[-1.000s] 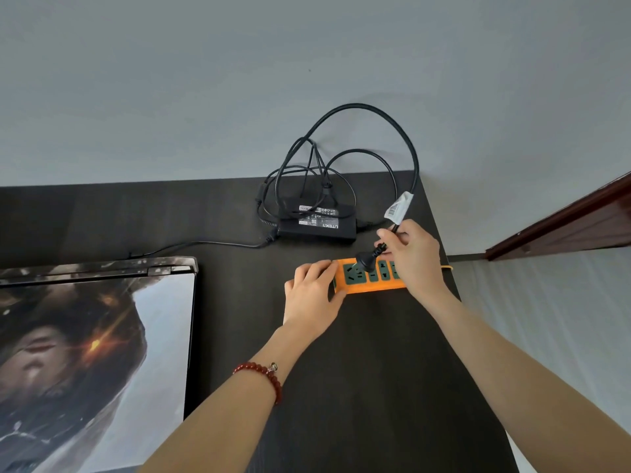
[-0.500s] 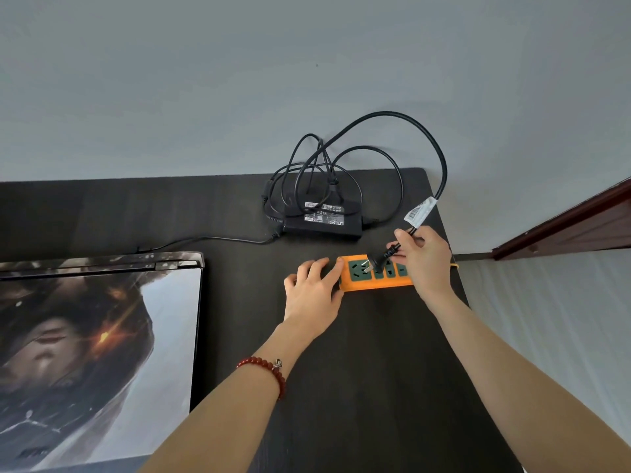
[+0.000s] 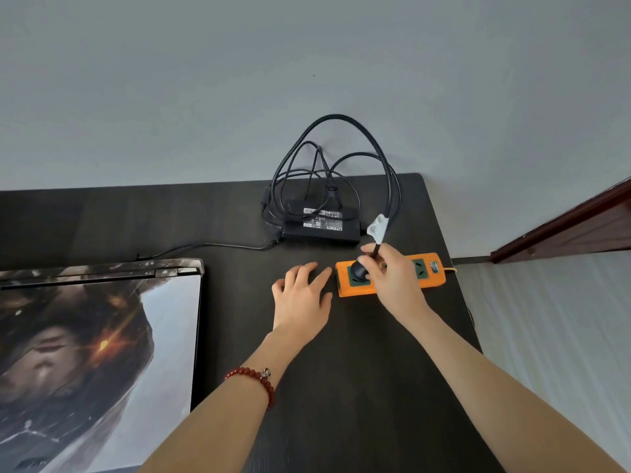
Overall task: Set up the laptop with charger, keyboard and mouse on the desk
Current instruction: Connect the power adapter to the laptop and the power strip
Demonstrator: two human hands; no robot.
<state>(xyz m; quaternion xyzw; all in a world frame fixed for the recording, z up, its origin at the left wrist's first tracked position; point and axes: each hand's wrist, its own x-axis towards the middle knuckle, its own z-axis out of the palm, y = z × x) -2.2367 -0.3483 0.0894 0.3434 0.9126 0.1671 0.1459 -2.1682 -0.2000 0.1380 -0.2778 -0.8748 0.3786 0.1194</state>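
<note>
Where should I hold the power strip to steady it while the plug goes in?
Press down on the power strip at its bare right end, coming from above. It lies flat and long on the desk; the plug and right hand crowd its left sockets, and the left hand rests beside that end.

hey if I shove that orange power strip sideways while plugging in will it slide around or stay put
The orange power strip looks like light plastic lying flat on the smooth dark desk, so it would probably slide rather than tip. The left hand rests beside its end, not on it, so little steadies it except the right hand pressing the plug.
</note>
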